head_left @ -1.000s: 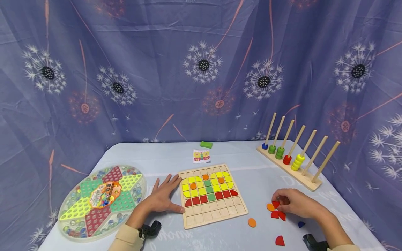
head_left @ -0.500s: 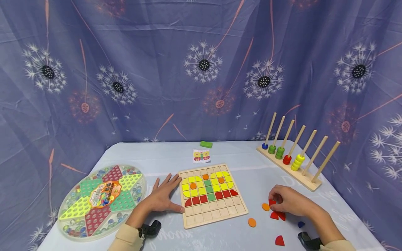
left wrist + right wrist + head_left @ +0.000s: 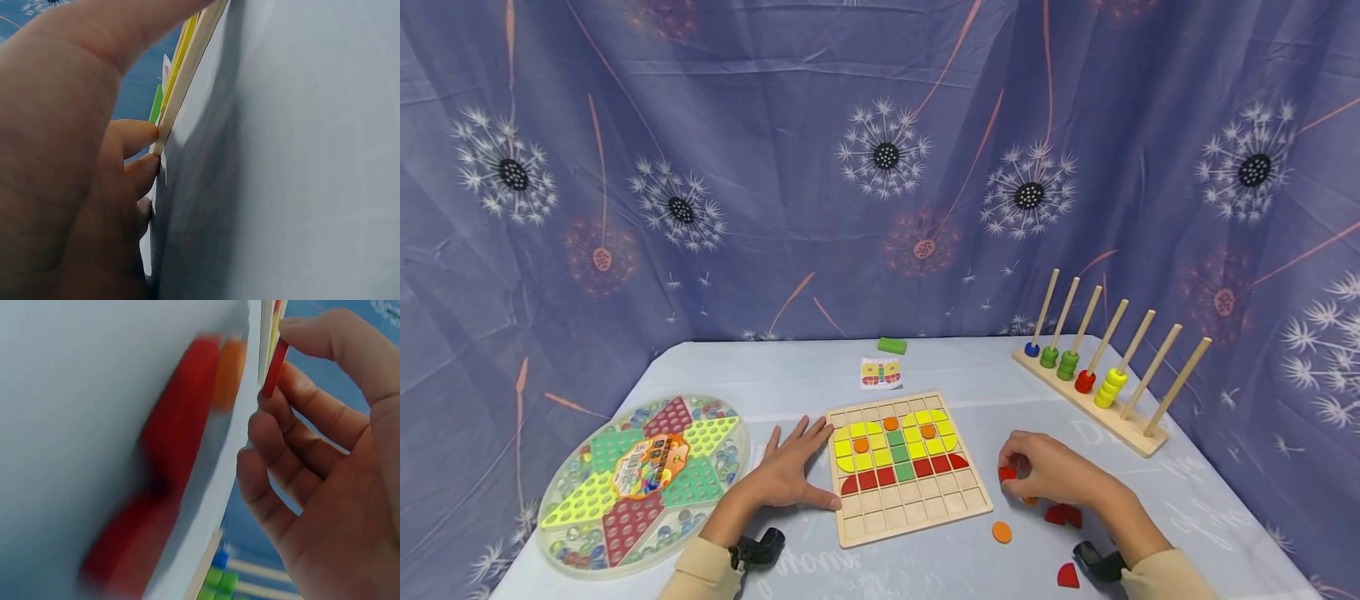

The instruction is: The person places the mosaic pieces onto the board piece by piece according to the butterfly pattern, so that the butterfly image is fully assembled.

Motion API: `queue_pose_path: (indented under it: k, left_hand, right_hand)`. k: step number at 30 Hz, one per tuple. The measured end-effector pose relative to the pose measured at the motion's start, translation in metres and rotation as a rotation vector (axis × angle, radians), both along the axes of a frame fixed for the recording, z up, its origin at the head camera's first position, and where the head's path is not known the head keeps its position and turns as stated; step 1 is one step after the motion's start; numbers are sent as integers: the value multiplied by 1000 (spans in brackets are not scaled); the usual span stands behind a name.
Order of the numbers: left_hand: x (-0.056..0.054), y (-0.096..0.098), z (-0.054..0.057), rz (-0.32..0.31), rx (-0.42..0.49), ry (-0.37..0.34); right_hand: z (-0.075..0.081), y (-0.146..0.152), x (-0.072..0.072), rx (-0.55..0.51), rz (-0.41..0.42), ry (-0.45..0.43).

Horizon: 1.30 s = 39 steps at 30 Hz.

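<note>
A square wooden grid board (image 3: 916, 510) lies mid-table, with yellow, green, red and orange pieces forming a pattern in its upper rows. My left hand (image 3: 786, 471) rests at its left edge, fingers spread, with thumb and fingertips against the frame. To the right of the board, my right hand (image 3: 1060, 475) pinches a flat red piece (image 3: 275, 369) between thumb and fingers, low over the table. Part of an orange disc (image 3: 1029, 501) shows under that hand. Another orange disc (image 3: 1002, 532) lies by the board's lower right corner.
Loose red pieces (image 3: 1064, 515) lie below the right hand, and a red quarter-round piece (image 3: 1067, 575) nearer the front. A marble board (image 3: 567, 475) sits at left, a wooden peg rack (image 3: 1123, 429) at right. Behind the board are a small pattern card (image 3: 881, 373) and a green block (image 3: 892, 345).
My right hand has moved left toward the board with the red piece, away from the loose red pieces. The blue piece is now hidden by the arm. My left hand has stayed put.
</note>
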<state>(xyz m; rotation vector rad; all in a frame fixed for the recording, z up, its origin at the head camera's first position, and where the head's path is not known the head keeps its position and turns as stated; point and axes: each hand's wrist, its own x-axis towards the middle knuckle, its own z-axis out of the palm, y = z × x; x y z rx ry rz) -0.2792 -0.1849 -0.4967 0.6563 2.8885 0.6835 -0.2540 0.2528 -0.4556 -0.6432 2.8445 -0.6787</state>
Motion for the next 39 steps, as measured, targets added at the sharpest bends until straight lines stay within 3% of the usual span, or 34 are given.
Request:
queue_pose_path:
  k: [7,16,34,39]
  left_hand:
    - [2,1,2,-10,9,2]
    - [2,1,4,-6,1,2]
    - [2,-1,2,-6,10,10]
    - [2,-1,3,-9,19,10]
  right_hand:
    - [-2,-32,-5,13,89,22]
    - [-2,-48,-9,33,119,22]
    - [1,-49,-9,5,140,-5]
    - [3,-36,-6,-42,102,-17]
